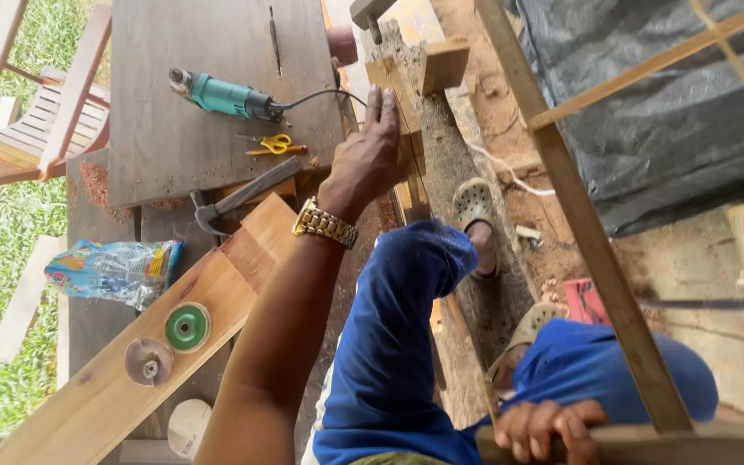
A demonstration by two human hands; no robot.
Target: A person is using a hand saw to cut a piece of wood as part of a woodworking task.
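Our left hand (370, 159), a gold metal watch (325, 223) on its wrist, reaches out with flat, spread fingers laid against a short light-brown wooden block (398, 95) at the edge of the dark, worn wooden workbench (208, 86); it closes on nothing. How the block is fixed there we cannot make out, since the hand covers its lower part. Our right hand (548, 428), at the bottom of the view beyond the bench's right edge, is curled over the end of a pale wooden rail (647, 441) whose far end is cut off by the frame.

Just left of the left hand on the bench lie small yellow-handled scissors (275, 144), and beyond them a teal and black electric rotary tool (221, 95) with its black cord. Below the scissors a steel claw hammer (238, 200) rests partly on a long reddish-brown wooden plank (217, 293), which crosses the bench's near end. On the plank lie a green round grinding disc (188, 327) and a grey round disc (148, 361); a third, pale disc (189, 425) is half hidden under the plank.

At the bench's left edge lies a crumpled, shiny blue and multicoloured plastic packet (114, 270); we cannot see what is in it. Right of the bench, a black plastic tarpaulin (673, 112) covers something hidden beneath.
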